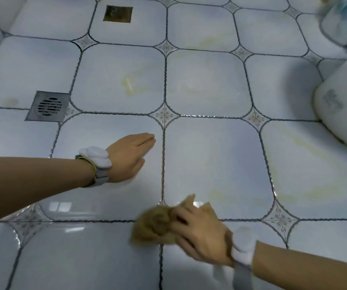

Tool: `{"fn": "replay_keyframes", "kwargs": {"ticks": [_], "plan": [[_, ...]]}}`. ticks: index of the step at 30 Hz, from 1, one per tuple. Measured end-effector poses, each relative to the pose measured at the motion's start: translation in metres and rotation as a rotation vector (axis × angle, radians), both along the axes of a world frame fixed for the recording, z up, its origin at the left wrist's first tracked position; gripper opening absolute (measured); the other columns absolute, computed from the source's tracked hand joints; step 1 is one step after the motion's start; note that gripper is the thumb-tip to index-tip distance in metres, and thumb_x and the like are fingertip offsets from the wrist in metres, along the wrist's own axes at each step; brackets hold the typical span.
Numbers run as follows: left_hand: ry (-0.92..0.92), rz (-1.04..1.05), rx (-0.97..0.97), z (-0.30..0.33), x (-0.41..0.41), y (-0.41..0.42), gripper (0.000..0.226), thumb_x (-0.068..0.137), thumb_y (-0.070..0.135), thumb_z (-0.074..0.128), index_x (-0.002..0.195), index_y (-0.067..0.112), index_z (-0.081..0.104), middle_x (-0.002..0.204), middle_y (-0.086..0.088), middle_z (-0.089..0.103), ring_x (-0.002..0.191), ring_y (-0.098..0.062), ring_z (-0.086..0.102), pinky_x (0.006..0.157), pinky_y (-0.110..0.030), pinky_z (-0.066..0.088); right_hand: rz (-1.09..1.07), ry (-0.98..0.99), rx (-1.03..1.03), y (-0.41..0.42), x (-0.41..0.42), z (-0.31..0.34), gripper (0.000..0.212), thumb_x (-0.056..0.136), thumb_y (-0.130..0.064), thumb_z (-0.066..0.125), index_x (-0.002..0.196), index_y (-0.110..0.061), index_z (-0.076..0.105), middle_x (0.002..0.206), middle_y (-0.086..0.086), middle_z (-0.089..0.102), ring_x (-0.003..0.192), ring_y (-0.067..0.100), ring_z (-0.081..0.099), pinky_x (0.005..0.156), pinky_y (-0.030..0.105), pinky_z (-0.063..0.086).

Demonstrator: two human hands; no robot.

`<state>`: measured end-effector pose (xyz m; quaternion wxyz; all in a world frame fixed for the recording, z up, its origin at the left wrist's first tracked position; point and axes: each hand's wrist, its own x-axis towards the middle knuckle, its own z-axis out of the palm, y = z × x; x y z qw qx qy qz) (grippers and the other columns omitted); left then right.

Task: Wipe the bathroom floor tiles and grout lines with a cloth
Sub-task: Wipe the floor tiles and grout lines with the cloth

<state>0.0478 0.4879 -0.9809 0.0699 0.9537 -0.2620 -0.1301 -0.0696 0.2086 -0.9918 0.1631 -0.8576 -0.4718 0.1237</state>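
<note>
Head view looks down on pale glossy floor tiles (216,160) with dark grout lines (163,164). The right hand (199,233), blurred, grips a crumpled tan cloth (153,225) with curled fingers, the cloth lying on a grout crossing near the bottom centre. The left hand (130,155) rests flat on a tile, fingers straight and pressed together. A square steel floor drain (46,106) sits left, a brass drain cover (117,14) beyond. A white toilet base (340,105) stands at right. Yellowish stains (130,86) mark several tiles.

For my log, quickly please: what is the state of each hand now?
Left hand: open, fingers straight, resting flat on the floor tile.
Right hand: closed on the brown cloth, pressing it to the floor.
</note>
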Motion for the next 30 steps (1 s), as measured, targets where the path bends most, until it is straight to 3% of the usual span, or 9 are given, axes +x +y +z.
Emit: {"fn": "replay_keyframes", "kwargs": {"ticks": [4, 6, 9, 12, 14, 20, 23, 25, 30], "plan": [[-0.010, -0.028, 0.007, -0.002, 0.000, -0.005, 0.061, 0.094, 0.020, 0.042, 0.150, 0.009, 0.020, 0.159, -0.007, 0.015, 0.146, -0.022, 0.017, 0.120, -0.032, 0.012, 0.070, 0.027, 0.051, -0.035, 0.046, -0.001, 0.019, 0.097, -0.028, 0.050, 0.105, -0.015, 0.061, 0.113, 0.008, 0.054, 0.098, 0.030, 0.052, 0.065, 0.042, 0.050], [-0.013, -0.027, 0.005, -0.002, 0.001, -0.007, 0.061, 0.093, 0.019, 0.043, 0.150, 0.008, 0.021, 0.159, -0.008, 0.017, 0.145, -0.022, 0.018, 0.119, -0.033, 0.013, -0.199, -0.014, 0.093, -0.035, 0.105, 0.001, 0.014, 0.089, -0.018, 0.062, 0.103, -0.014, 0.063, 0.104, 0.010, 0.057, 0.088, 0.031, 0.056, 0.074, 0.034, 0.044], [-0.010, -0.007, 0.001, -0.002, 0.004, -0.012, 0.061, 0.094, 0.019, 0.043, 0.150, 0.007, 0.021, 0.158, -0.009, 0.018, 0.145, -0.023, 0.019, 0.119, -0.032, 0.013, -0.706, -0.101, 0.111, -0.032, 0.177, 0.000, 0.013, 0.084, -0.017, 0.063, 0.097, -0.016, 0.064, 0.095, 0.004, 0.054, 0.084, 0.031, 0.057, 0.068, 0.030, 0.033], [-0.015, -0.003, -0.012, 0.002, 0.008, -0.018, 0.062, 0.093, 0.021, 0.047, 0.148, 0.005, 0.024, 0.157, -0.010, 0.022, 0.143, -0.025, 0.023, 0.117, -0.033, 0.016, -0.973, -0.106, 0.094, -0.019, 0.182, -0.004, 0.017, 0.083, -0.021, 0.059, 0.099, -0.018, 0.065, 0.099, 0.003, 0.053, 0.088, 0.035, 0.055, 0.072, 0.038, 0.046], [-0.029, 0.010, -0.034, 0.003, 0.009, -0.024, 0.063, 0.092, 0.022, 0.050, 0.147, 0.005, 0.026, 0.155, -0.010, 0.025, 0.141, -0.025, 0.026, 0.116, -0.033, 0.019, -0.949, -0.113, 0.112, -0.014, 0.151, -0.003, 0.022, 0.082, -0.024, 0.058, 0.103, -0.025, 0.062, 0.102, 0.000, 0.053, 0.089, 0.033, 0.053, 0.069, 0.044, 0.050], [-0.020, -0.028, -0.034, -0.005, 0.008, -0.035, 0.064, 0.093, 0.024, 0.049, 0.149, 0.008, 0.024, 0.157, -0.006, 0.021, 0.144, -0.022, 0.023, 0.119, -0.032, 0.017, -0.202, 0.049, 0.060, -0.063, 0.030, -0.005, 0.020, 0.093, -0.031, 0.052, 0.109, -0.023, 0.061, 0.116, 0.001, 0.053, 0.101, 0.024, 0.051, 0.069, 0.045, 0.048], [-0.016, -0.086, -0.051, -0.008, 0.008, -0.044, 0.061, 0.093, 0.023, 0.049, 0.148, 0.006, 0.027, 0.156, -0.008, 0.023, 0.143, -0.024, 0.024, 0.119, -0.034, 0.017, -0.009, 0.103, 0.042, -0.085, 0.044, -0.004, 0.021, 0.093, -0.026, 0.055, 0.110, -0.019, 0.066, 0.117, 0.000, 0.053, 0.102, 0.022, 0.053, 0.072, 0.041, 0.049], [-0.016, -0.125, -0.053, -0.009, 0.009, -0.052, 0.062, 0.095, 0.026, 0.046, 0.149, 0.007, 0.023, 0.157, -0.007, 0.020, 0.145, -0.023, 0.021, 0.119, -0.032, 0.014, -0.098, 0.056, 0.076, -0.087, 0.082, -0.006, 0.020, 0.090, -0.025, 0.058, 0.107, -0.017, 0.066, 0.113, -0.001, 0.054, 0.094, 0.021, 0.056, 0.076, 0.038, 0.048], [-0.022, -0.080, -0.076, -0.014, 0.012, -0.065, 0.068, 0.096, 0.039, 0.041, 0.152, 0.012, 0.011, 0.160, -0.002, 0.008, 0.147, -0.017, 0.008, 0.117, -0.024, 0.001, -0.783, -0.138, 0.126, -0.081, 0.200, -0.011, 0.020, 0.081, -0.025, 0.066, 0.099, -0.019, 0.070, 0.098, 0.002, 0.060, 0.086, 0.026, 0.061, 0.070, 0.025, 0.038]]}}
